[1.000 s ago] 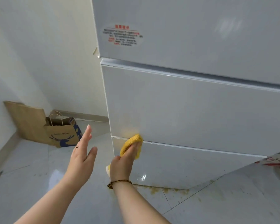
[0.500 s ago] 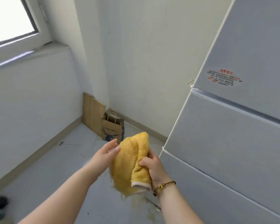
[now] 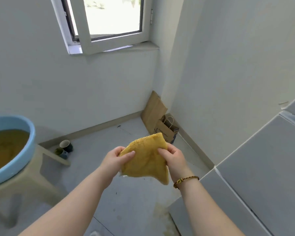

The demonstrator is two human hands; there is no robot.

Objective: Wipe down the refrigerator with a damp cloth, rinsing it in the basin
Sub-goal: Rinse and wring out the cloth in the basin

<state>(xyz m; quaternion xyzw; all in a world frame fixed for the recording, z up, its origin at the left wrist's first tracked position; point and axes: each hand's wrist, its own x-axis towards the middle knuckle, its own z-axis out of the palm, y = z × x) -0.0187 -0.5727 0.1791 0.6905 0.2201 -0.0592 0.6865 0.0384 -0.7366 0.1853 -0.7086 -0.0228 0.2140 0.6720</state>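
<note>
Room: white walls, grey tiled floor [image 3: 126, 210], window [image 3: 109, 23] above, corner ahead.
Cloth [image 3: 146, 159]: yellow, held in the air between both hands, above the floor, one corner hanging low on the right.
Basin [image 3: 15, 164]: blue, on a beige stool [image 3: 32, 184] at far left, holding murky brown water.
Refrigerator [image 3: 262, 176]: white, at right, well clear of the cloth.
Left hand [image 3: 116, 159]: thumb and fingers pinching the cloth's left edge.
Right hand [image 3: 174, 159]: fingers curled, gripping the right edge; bracelet [image 3: 186, 180] on wrist.
Corner: paper bag [image 3: 167, 130] and a cardboard sheet [image 3: 153, 108]; cups [image 3: 65, 148] near the stool.
</note>
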